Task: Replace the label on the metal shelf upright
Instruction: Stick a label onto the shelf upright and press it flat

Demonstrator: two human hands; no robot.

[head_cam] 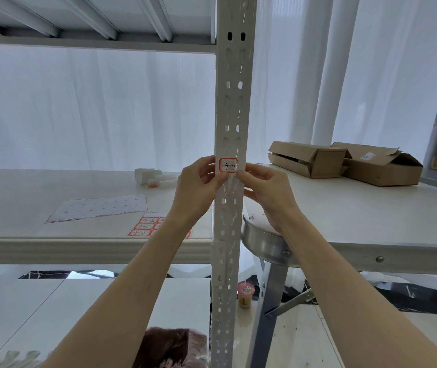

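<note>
A white perforated metal upright (234, 102) rises through the middle of the view. A small white label (228, 165) with a red border and handwritten "4-1" sits on its front face at shelf height. My left hand (198, 184) has its curled fingers at the label's left and lower edge. My right hand (263, 189) pinches at the label's lower right corner against the upright. Whether the label is fully stuck down I cannot tell.
On the shelf (52, 251) lie a sheet of red-bordered labels (145, 227), an empty backing sheet (100, 208) and a white roll with a pen (153, 179). Two cardboard boxes (344, 162) rest on the table (371, 208) to the right. A metal stool (262, 240) stands behind the upright.
</note>
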